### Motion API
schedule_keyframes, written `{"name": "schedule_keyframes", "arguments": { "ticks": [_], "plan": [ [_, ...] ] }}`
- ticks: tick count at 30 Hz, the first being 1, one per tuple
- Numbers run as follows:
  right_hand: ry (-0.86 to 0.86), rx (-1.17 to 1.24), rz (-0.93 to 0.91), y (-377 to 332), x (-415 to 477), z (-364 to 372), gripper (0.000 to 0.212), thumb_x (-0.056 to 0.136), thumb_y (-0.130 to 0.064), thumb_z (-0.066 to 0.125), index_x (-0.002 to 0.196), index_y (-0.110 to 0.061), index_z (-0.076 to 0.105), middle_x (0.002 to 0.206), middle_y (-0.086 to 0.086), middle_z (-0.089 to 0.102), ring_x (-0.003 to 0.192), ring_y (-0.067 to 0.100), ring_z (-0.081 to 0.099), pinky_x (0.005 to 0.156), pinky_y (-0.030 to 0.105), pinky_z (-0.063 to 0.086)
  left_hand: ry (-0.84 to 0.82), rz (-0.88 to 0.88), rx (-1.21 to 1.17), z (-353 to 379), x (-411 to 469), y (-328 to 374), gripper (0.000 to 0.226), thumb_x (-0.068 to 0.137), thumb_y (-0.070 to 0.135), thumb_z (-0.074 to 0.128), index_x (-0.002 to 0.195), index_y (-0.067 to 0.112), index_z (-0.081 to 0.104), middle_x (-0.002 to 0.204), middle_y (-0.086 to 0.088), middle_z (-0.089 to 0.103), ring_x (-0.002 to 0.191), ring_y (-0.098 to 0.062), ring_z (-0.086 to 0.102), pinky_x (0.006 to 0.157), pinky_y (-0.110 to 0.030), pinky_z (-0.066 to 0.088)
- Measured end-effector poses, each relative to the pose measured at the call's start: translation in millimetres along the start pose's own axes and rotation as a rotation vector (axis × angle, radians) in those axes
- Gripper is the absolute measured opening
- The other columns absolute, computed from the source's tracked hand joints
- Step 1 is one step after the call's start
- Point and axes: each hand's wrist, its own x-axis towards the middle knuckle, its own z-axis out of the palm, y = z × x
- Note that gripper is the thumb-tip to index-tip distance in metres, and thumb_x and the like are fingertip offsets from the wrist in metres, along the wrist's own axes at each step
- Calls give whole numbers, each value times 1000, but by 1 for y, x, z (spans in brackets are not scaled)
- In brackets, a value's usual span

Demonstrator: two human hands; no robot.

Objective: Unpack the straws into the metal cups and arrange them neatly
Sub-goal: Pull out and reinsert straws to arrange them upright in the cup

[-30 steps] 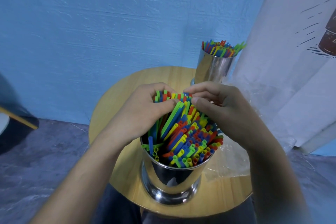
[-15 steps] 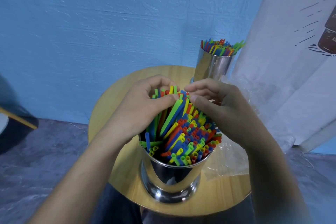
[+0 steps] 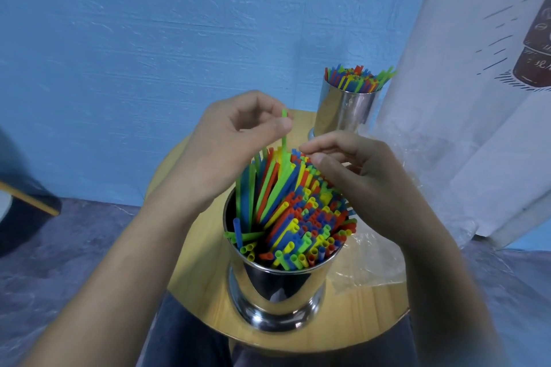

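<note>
While the near metal cup [image 3: 277, 292] was being tidied: the step looked like arranging, not unpacking.
Left hand [image 3: 226, 140]: pinched one green straw [image 3: 285, 143], whose top stood above the bundle.
Right hand [image 3: 366, 176]: loosely curled at the straw tips, nothing visibly held.
Straws [image 3: 298, 217]: crowded and leaning in the near cup; a far cup [image 3: 343, 110], also filled, stood at the back of the counter [image 3: 202, 277].
Wrapper [image 3: 369, 262]: lay beside the near cup.
Next move: probably seat the green straw in the gap at the cup's left side, gently.

Left hand [image 3: 235, 140] pinches a green straw [image 3: 284, 140] — above the near cup [image 3: 277, 292].
</note>
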Motion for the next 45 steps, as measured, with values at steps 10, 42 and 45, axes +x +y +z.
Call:
{"name": "schedule_keyframes", "arguments": {
  "ticks": [10,42,45],
  "plan": [
    [1,-30,24,-2,-1,1,23,93,-41,54,108,-44,71,99,-27,73,100,0,69,78,25,59,611,172,-546,-13,5,6,6,102,15,59,102,20,62,89,9,67,77,-11,56,70,-25,50],
    [541,246,-146,-20,-12,-15,10,112,-11,35,107,-6,42,81,16,68,64,29,60,64,39,53,-359,-327,118,-10,-21,-12,18,89,14,77,100,24,67,94,7,79,85,-11,77,67,-22,60],
    [498,195,-172,-22,-12,-18,10,111,-8,35,104,-7,42,82,14,68,63,28,58,63,36,51,-382,-322,103,-13,-21,-13,26,90,4,73,108,21,66,99,1,78,88,-15,77,74,-29,63]
  ]
}}
